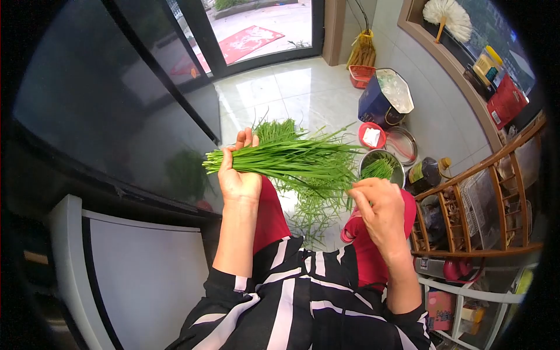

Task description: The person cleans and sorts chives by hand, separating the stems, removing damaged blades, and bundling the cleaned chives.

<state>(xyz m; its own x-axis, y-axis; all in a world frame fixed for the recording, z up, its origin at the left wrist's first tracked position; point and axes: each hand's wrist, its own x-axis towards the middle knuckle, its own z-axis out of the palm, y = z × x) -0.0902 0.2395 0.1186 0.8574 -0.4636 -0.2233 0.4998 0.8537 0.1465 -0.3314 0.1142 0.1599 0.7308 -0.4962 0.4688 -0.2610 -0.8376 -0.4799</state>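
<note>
- Glossy pale floor tiles [251, 93] run toward a dark-framed glass door [321, 26]; a smooth dark panel [128, 99] stands at left, a curved-looking wooden rack [455, 219] at right.
- Bunch of green leaves [297, 158]: long, narrow, flat blades, bright green, held roughly level above the floor in front of the person; paler stem ends gather at left, and the tips fan out loosely to the right.
- Beneath it, loose greens [315, 213] lie tangled on the tiles, with a denser green heap [275, 129] behind.
- Round metal bowl [399, 175], shiny-walled, with short-looking greens [378, 168] inside (a red plastic basin [361, 129] sits just beyond).
- Left hand [239, 178]: palm upward, the thumb over the stems, closed around the bunch near its stem ends.
- Right hand [379, 204]: fingers bent, thumb near the forefinger, beside the leaf tips; whether the fingertips pinch a blade cannot be told.
</note>
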